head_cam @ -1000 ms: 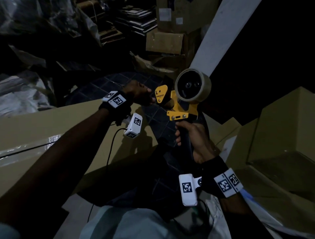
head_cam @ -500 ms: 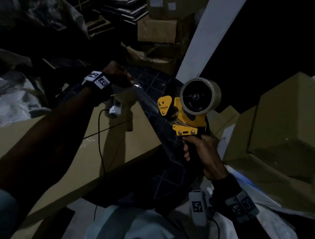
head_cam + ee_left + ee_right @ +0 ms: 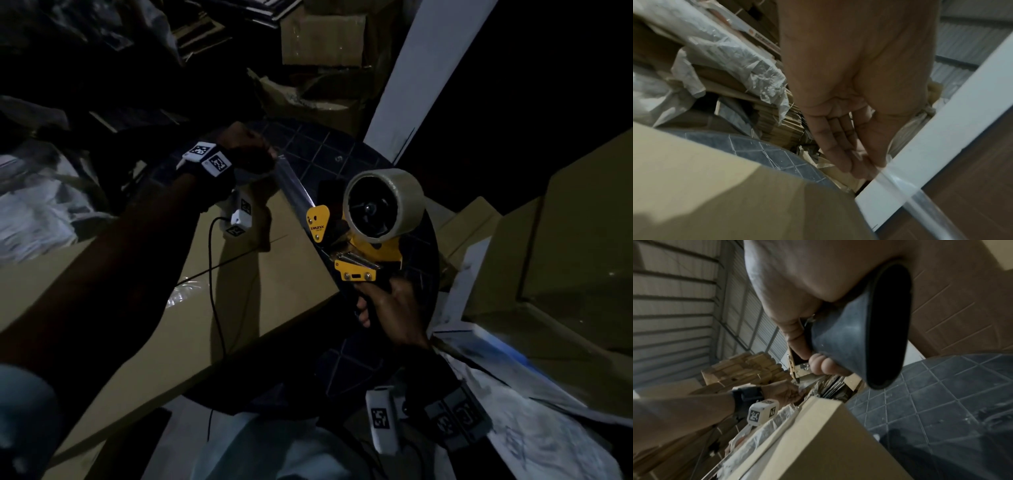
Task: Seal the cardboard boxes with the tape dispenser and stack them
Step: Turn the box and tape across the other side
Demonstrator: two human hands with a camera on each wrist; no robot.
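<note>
Yellow tape dispenser (image 3: pixel 356 240) carries a clear, partly unrolled tape roll (image 3: pixel 385 204).

Matt brown cardboard box (image 3: pixel 260 274), glossy clear plastic tape (image 3: pixel 294 185), yellow dispenser (image 3: pixel 363 246) w/ smooth black handle, metal spring.

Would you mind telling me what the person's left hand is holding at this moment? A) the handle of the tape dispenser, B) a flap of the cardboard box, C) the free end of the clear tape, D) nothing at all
C: the left hand pinches the free end of the clear tape, stretched to the tape dispenser, whose handle the right hand grips.
</note>
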